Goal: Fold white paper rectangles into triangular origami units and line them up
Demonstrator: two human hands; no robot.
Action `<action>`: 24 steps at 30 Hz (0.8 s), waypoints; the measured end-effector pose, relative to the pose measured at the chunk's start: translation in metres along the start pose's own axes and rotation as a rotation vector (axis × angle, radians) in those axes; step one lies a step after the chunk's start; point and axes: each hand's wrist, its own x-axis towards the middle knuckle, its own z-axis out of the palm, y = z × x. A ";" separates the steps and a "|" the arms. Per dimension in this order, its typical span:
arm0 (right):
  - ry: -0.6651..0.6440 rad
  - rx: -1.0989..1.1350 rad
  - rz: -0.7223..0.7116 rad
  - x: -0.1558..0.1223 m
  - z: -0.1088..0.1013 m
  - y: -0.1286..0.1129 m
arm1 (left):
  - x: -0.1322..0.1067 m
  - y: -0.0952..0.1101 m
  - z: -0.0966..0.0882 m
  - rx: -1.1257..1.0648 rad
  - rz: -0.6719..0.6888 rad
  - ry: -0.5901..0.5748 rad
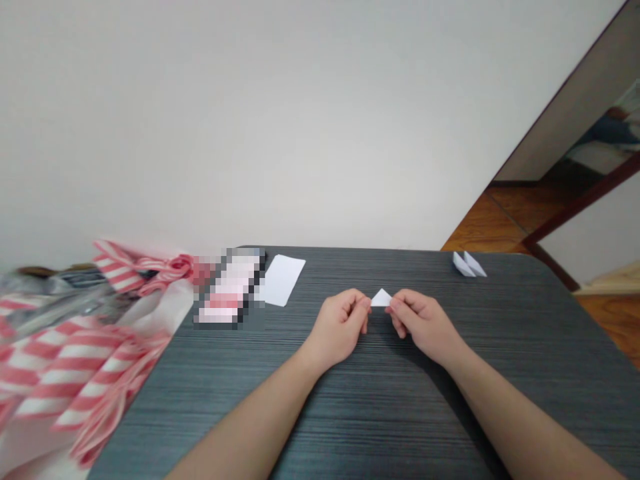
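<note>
Both of my hands meet over the middle of a dark grey wood-grain table (350,413). A small white folded paper triangle (381,298) sticks up between them. My left hand (341,327) has its fingers curled in a pinch on the triangle's left corner. On the right corner, my right hand (419,321) pinches with thumb and forefinger. The paper is held just above the tabletop.
A white paper sheet (283,279) lies flat at the back left of the table, beside a blurred-out pink and white object (230,288). Two small folded paper pieces (468,264) sit at the back right. Pink and white striped fabric (75,360) is heaped off the left edge.
</note>
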 end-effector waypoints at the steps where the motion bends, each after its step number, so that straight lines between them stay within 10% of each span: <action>1: -0.001 0.008 -0.003 0.000 0.000 0.000 | 0.000 0.000 0.000 -0.008 -0.001 0.001; 24: -0.029 -0.095 -0.023 0.000 0.000 -0.003 | 0.001 -0.002 0.003 -0.018 0.036 -0.111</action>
